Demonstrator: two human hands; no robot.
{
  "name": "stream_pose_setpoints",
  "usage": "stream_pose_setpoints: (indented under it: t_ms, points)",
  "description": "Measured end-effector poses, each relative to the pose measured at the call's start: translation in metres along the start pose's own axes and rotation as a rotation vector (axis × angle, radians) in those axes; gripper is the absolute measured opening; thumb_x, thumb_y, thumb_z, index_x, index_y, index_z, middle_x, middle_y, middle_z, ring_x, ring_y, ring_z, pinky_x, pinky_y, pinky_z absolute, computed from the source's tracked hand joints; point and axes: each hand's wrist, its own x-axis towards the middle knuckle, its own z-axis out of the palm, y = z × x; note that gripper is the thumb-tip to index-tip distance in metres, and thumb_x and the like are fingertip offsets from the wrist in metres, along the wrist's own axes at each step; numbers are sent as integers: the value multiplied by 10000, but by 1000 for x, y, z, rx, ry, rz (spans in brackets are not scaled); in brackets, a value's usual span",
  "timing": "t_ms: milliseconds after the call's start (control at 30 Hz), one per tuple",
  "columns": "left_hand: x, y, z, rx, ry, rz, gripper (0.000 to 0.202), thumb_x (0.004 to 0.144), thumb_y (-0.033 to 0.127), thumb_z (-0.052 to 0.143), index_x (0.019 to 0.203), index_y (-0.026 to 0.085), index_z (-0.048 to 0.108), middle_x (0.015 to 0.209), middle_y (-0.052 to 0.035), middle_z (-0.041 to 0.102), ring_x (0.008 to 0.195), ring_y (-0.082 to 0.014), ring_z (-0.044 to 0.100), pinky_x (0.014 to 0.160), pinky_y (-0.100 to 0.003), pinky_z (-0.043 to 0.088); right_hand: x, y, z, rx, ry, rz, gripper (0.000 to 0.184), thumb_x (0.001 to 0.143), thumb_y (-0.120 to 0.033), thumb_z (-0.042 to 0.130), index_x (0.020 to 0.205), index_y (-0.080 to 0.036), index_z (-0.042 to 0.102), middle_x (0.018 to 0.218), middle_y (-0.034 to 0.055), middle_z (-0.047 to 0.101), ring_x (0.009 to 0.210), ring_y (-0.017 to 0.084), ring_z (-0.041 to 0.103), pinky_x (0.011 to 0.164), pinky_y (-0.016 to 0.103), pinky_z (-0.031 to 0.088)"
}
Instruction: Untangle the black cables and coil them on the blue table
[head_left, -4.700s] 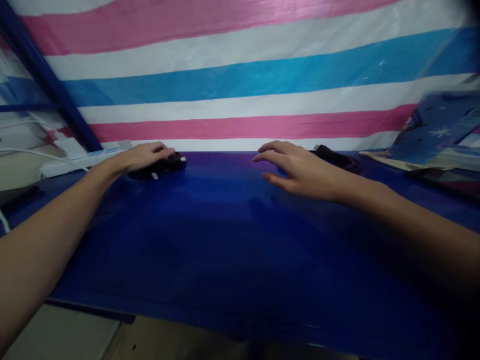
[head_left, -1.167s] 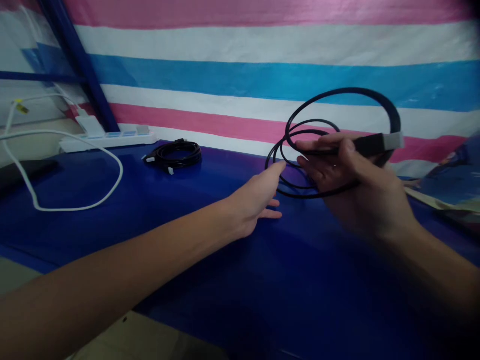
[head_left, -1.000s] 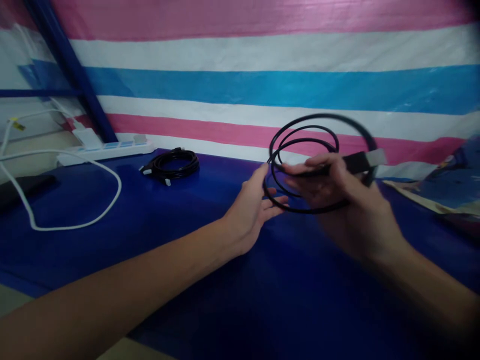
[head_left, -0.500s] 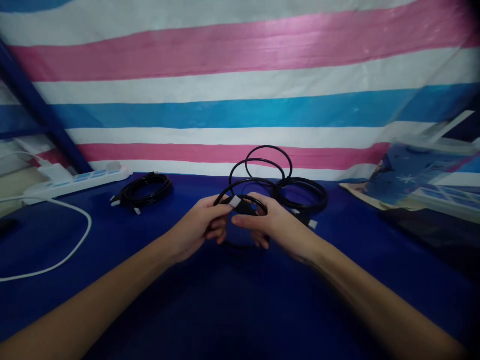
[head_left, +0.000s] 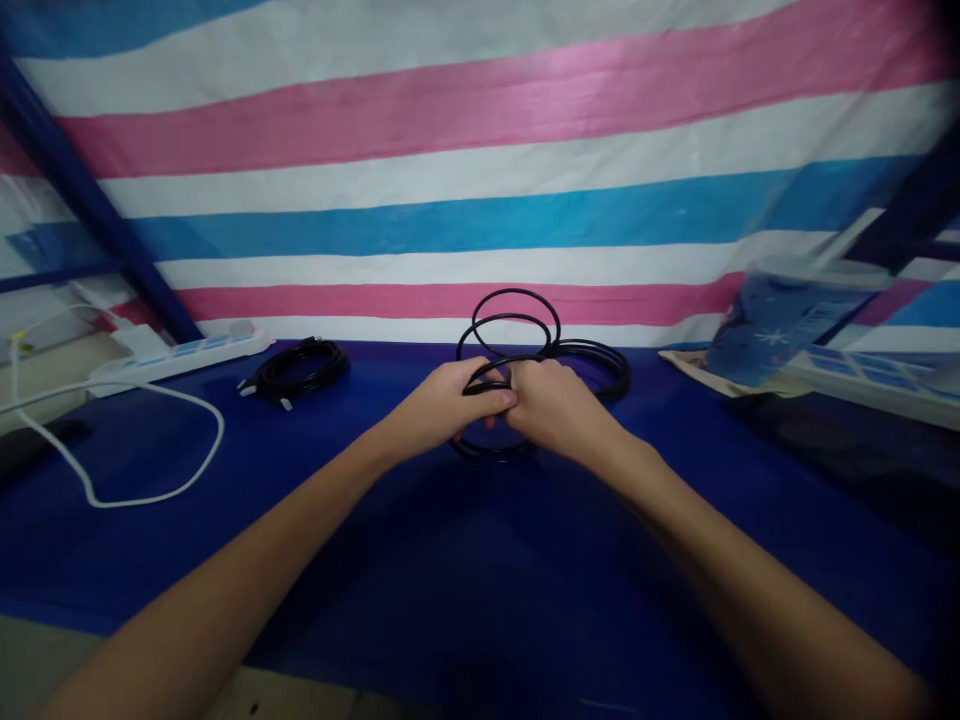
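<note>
Both hands meet at the middle of the blue table [head_left: 420, 560], over a looped black cable [head_left: 496, 387]. My left hand [head_left: 439, 405] is closed on its loops, thumb pointing right towards the other hand. Fingers curled, my right hand [head_left: 551, 402] grips the same cable from the other side. The cable's plug is hidden inside the hands. Loose loops of black cable [head_left: 517, 291] rise behind the fingers, and more coils [head_left: 611, 370] lie on the table beyond my right hand.
A coiled black cable [head_left: 304, 370] with pale-tipped plugs lies left. Behind it are a white power strip [head_left: 187, 358] and a white cord [head_left: 150, 503]. At right stand a blue cup with a straw [head_left: 772, 325] and another power strip [head_left: 862, 385]. Striped sheeting [head_left: 450, 230] hangs behind.
My hands have come together, and the plug that showed between them is now covered. My right hand has turned over, its knuckles now uppermost. The view has shifted slightly.
</note>
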Motion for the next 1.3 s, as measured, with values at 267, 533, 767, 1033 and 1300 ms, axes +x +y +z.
stream_pose_setpoints:
  t_ms: [267, 533, 767, 1033, 1300]
  points:
    - [-3, -34, 1, -276, 228, 112, 159, 846, 324, 558, 832, 190, 475, 616, 52, 484, 371, -30, 338, 382, -205, 308, -9, 1, -1, -381, 209, 145, 525, 813, -536, 552, 1062, -78, 618, 919, 234, 658, 834, 386, 625, 635, 394, 415]
    - [-2, -38, -2, -231, 86, 169, 190, 779, 209, 630, 931, 180, 521, 626, 49, 470, 431, -44, 393, 438, -209, 348, 3, 8, 19, -496, 275, -141, 304, 870, -162, 407, 1118, -73, 558, 991, 187, 665, 749, 250, 606, 560, 301, 286]
    - [-2, -36, -7, 145, 359, 388, 303, 665, 111, 675, 930, 208, 563, 782, 8, 588, 720, -129, 559, 615, -242, 417, 1, -5, 13, -523, 252, -191, 338, 823, -126, 427, 1105, -110, 612, 878, 144, 694, 681, 242, 607, 532, 300, 241]
    - [-9, -25, -15, 389, 324, 557, 110, 809, 300, 612, 877, 215, 617, 801, 14, 633, 747, -137, 589, 667, -267, 426, 0, 2, 15, -399, 395, -187, 555, 790, -138, 490, 1341, -89, 447, 889, 141, 693, 743, 275, 629, 590, 322, 380]
    - [-11, -26, -26, 494, 354, 576, 121, 762, 205, 614, 882, 191, 597, 880, -29, 632, 857, -190, 580, 747, -302, 422, 1, -12, 18, 366, 266, 25, 183, 783, -274, 558, 635, -168, 567, 504, 1, 521, 463, 134, 490, 480, 259, 336]
